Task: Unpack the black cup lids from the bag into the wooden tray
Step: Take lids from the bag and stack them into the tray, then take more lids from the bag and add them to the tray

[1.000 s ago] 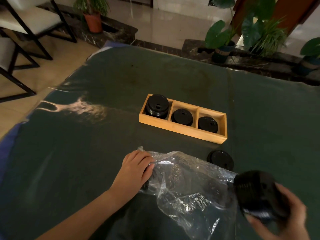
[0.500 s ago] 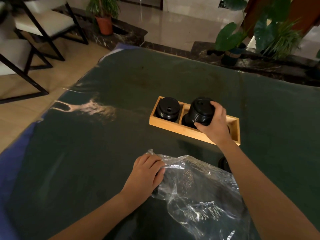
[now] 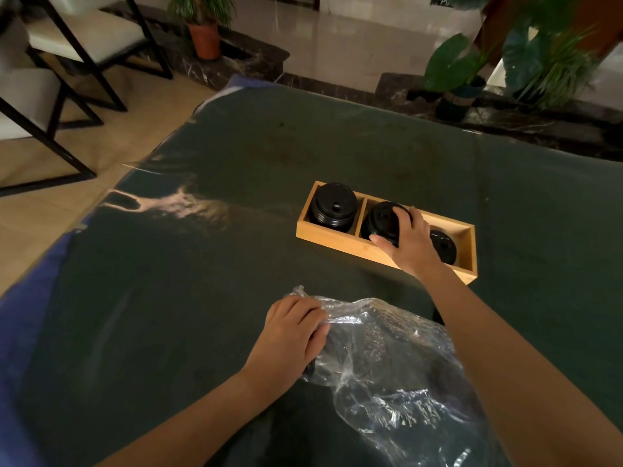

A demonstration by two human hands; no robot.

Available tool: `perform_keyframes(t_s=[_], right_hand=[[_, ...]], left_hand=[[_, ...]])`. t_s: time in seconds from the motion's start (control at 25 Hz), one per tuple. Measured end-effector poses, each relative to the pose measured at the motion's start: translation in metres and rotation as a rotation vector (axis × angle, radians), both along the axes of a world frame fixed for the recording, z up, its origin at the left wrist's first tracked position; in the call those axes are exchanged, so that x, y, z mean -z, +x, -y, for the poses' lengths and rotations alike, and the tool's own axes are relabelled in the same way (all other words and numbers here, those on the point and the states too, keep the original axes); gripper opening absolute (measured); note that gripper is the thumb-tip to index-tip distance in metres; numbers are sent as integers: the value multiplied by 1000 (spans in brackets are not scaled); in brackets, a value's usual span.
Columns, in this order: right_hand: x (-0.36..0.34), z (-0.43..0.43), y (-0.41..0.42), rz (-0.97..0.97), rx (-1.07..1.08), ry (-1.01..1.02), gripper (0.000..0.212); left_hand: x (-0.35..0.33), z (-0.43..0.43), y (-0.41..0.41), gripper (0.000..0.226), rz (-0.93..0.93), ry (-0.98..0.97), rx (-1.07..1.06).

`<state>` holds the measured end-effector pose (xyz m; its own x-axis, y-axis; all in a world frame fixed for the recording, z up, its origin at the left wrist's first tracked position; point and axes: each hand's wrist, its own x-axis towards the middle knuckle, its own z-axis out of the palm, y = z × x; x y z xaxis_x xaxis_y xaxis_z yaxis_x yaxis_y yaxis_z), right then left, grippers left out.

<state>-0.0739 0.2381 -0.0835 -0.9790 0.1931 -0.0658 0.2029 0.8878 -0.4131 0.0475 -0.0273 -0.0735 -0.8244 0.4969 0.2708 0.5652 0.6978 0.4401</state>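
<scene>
A wooden tray (image 3: 340,239) with three compartments lies on the dark table. Its left compartment holds a stack of black lids (image 3: 333,207). My right hand (image 3: 409,242) grips a second stack of black lids (image 3: 384,220) that sits in the middle compartment. A low black lid (image 3: 443,246) lies in the right compartment, partly behind my hand. Nearer to me is the crumpled clear plastic bag (image 3: 397,365). My left hand (image 3: 290,335) clutches its left end, with something dark just visible under the fingers.
The dark green table cover (image 3: 202,298) ends at the left over a tiled floor. Black-framed chairs (image 3: 77,62) stand at the far left. Potted plants (image 3: 462,75) line the far side beyond the table edge.
My right hand carried a stack of lids from the near right to the tray and lowered it into the middle compartment. My left hand stayed on the bag.
</scene>
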Motion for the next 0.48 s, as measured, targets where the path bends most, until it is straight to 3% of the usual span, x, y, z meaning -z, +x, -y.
perform_keyframes(t_s=[0.12, 0.24, 0.32, 0.4, 0.48], right_hand=[[-31, 12, 10, -91, 29, -149, 68], [-68, 11, 78, -440, 147, -373, 38], [-78, 9, 154, -682, 324, -374, 17], [-59, 11, 218, -640, 425, -353, 11], [-32, 21, 247, -275, 338, -434, 19]], left_hand=[[-1, 0, 0, 32, 6, 4, 2], [-3, 1, 1, 35, 41, 11, 4], [-5, 1, -1, 37, 90, 11, -5], [-6, 3, -6, 38, 140, 36, -19], [-6, 6, -9, 39, 176, 59, -31]])
